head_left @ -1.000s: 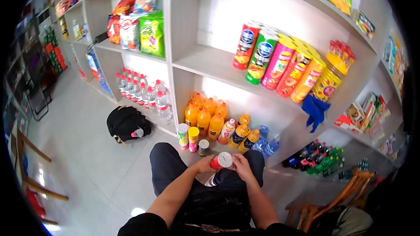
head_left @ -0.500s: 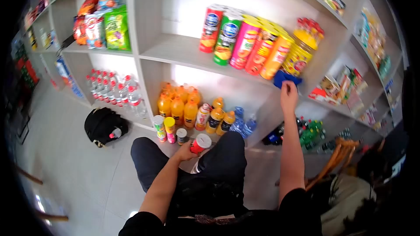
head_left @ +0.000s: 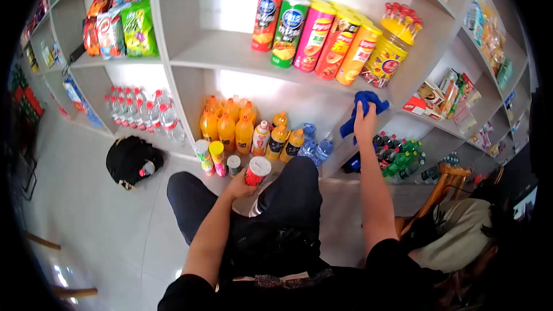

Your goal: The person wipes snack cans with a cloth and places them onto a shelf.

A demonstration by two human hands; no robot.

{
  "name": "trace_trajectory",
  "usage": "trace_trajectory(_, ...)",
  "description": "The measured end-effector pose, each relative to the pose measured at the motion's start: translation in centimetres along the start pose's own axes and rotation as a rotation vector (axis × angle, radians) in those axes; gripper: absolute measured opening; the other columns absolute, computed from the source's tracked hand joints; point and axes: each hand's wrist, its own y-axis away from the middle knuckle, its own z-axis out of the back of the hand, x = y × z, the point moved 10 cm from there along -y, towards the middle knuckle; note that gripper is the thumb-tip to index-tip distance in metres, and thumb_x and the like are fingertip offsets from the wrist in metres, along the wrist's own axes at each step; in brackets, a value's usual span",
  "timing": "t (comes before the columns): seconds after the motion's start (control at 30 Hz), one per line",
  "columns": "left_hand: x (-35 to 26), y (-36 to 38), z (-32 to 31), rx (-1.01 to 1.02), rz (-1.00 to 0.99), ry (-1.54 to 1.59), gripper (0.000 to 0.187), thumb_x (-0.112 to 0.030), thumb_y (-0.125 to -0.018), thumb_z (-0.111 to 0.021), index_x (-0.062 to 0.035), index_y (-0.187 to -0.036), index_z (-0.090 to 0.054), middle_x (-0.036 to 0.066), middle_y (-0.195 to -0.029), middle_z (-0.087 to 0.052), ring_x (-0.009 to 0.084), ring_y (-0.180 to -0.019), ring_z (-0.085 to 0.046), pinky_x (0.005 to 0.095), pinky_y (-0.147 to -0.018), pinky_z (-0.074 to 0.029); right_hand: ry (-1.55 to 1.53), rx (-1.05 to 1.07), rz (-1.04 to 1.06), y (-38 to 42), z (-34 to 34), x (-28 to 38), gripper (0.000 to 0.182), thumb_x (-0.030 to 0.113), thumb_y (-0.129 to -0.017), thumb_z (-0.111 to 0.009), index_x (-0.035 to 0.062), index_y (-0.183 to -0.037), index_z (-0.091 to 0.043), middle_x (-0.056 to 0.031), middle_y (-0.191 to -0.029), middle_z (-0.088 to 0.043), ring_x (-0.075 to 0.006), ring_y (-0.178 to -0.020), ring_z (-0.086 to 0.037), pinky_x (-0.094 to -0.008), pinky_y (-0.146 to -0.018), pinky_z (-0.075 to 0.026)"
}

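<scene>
Red can left, blue cloth right

- cloth: solid blue, at 2 o'clock from the can
- can: red body, white lid
- chip tubes on the shelf, 12 o'clock: red, green, pink, orange-red, orange
- jar: yellow, red-and-blue label, yellow lid
- juice bottles: orange, orange caps
- bag at 9 o'clock: black
- trousers: dark navy
- floor: pale grey tile
</scene>
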Motion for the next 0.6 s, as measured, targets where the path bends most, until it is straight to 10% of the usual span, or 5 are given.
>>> trace_trajectory(0.07, -0.1, 0.3, -0.3, 0.095, 0.259, 0.051, 0.076, -0.013, -0.064, -0.081, -0.0012, -0.13, -0.045, 0.014, -0.11, -0.063, 0.022, -0.097, -0.062, 0.0338, -0.085, -0.05, -0.245, -0.029, -0.057, 4.6, -1.0, 1.8, 0.037, 0.032, -0.096, -0.055, -0.0026, -0.108, -0.055, -0.0245, -0.092, -0.064, -0.0371, -0.088, -0.063, -0.0435, -0.078, -0.047)
trace_trajectory(0.17, -0.5, -0.2, -0.8, 0.068, 0.14, 0.087, 0.074, -0.013, -0.063, -0.082, -0.0011, -0.128, -0.048, 0.012, -0.113, -0.062, 0.0217, -0.104, -0.059, 0.0343, -0.092, -0.046, -0.216, 0.286, -0.123, 13.3, -6.4, 6.0, 0.038, 0.034, -0.095, -0.056, -0.0021, -0.109, -0.056, -0.0249, -0.106, -0.063, -0.0381, -0.099, -0.061, -0.0437, -0.085, -0.046)
trace_trajectory(0.27, 0.3, 0.6, -2.4, 0.201, 0.324, 0.329, 0.074, -0.016, -0.063, -0.083, -0.0028, -0.127, -0.048, 0.013, -0.114, -0.062, 0.0228, -0.105, -0.059, 0.0367, -0.094, -0.045, -0.201, 0.83, 0.364, 23.6, -13.5, 13.8, 0.036, 0.032, -0.09, -0.062, -0.0013, -0.103, -0.056, -0.0236, -0.102, -0.056, -0.0406, -0.099, -0.056, -0.0451, -0.088, -0.045)
trace_trajectory(0.37, 0.0, 1.3, -0.8, 0.167, -0.058, -0.071, 0.069, -0.028, -0.071, -0.08, -0.0048, -0.128, -0.049, 0.017, -0.118, -0.061, 0.0308, -0.109, -0.059, 0.0398, -0.094, -0.045, -0.254, 0.812, 0.295, 27.6, -16.0, 14.1, 0.041, 0.034, -0.088, -0.063, -0.0013, -0.105, -0.051, -0.0242, -0.112, -0.044, -0.0442, -0.097, -0.053, -0.0468, -0.085, -0.046)
trace_trajectory(0.6, -3.0, 0.6, 1.0, 0.006, -0.21, -0.188, 0.069, -0.021, -0.065, -0.079, -0.0071, -0.126, -0.049, 0.022, -0.114, -0.056, 0.0411, -0.108, -0.052, 0.0426, -0.096, -0.042, -0.294, 0.844, 0.17, 25.7, -18.8, 12.8, 0.047, 0.04, -0.088, -0.064, -0.0043, -0.094, -0.049, -0.024, -0.093, -0.055, -0.0425, -0.093, -0.057, -0.0445, -0.074, -0.047)
